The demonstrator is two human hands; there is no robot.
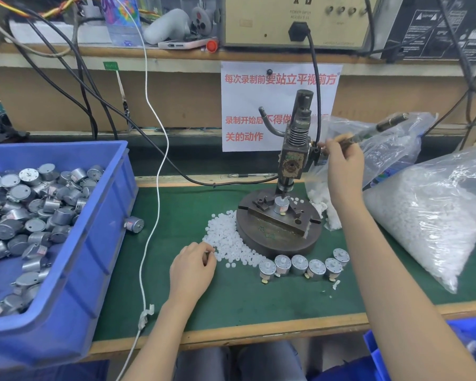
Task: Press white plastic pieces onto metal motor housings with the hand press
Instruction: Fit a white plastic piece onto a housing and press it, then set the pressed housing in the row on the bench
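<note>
Where left hand (193,266) pinches, pieces (226,240) lie.

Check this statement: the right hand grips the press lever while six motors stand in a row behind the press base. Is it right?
No. The head view shows the six motors in front of the press base; the right hand does grip the lever.

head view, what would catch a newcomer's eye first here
The hand press stands mid-bench, a motor under it, the right hand gripping its lever. A blue bin heaped with motors fills the left side; a big bag of white pieces lies on the right. The left hand touches a loose pile of white pieces.
</note>
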